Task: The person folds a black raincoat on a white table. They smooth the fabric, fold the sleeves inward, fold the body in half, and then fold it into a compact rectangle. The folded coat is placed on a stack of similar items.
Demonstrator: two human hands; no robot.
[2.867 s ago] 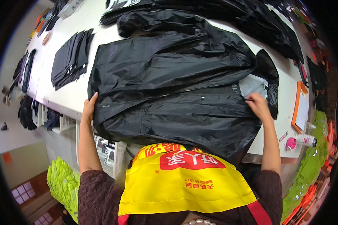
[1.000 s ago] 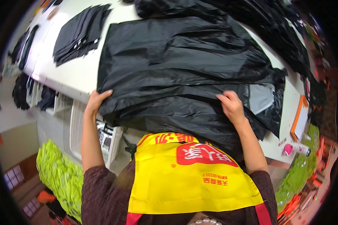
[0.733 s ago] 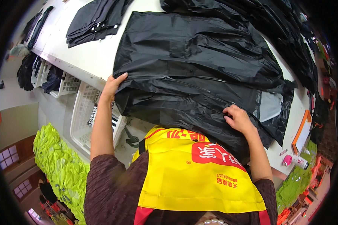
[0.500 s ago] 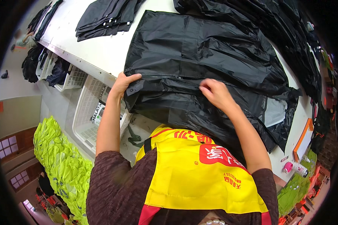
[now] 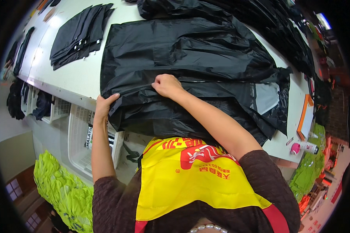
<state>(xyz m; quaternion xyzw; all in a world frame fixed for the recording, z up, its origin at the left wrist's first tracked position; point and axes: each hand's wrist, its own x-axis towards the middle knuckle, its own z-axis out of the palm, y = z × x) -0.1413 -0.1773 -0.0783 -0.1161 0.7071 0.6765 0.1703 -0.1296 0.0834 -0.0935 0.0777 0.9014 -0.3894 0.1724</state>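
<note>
Jkt (image 5: 190, 48) edge in L hand (image 5: 104, 105), R hand (image 5: 168, 86) narrow on zip (image 5: 138, 89), tbl (image 5: 76, 82) gap beyond

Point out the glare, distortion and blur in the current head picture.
Head view: pale glare on the table, strongest toward its far left; head view: soft sheen on the jacket's folds; head view: the left hand and right hand look fairly sharp; head view: the table's outline bows near the black rim, and background at far right is too blurred to name.

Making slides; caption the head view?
Left hand gripping a shiny black jacket by its edge, right hand on its front.
</note>
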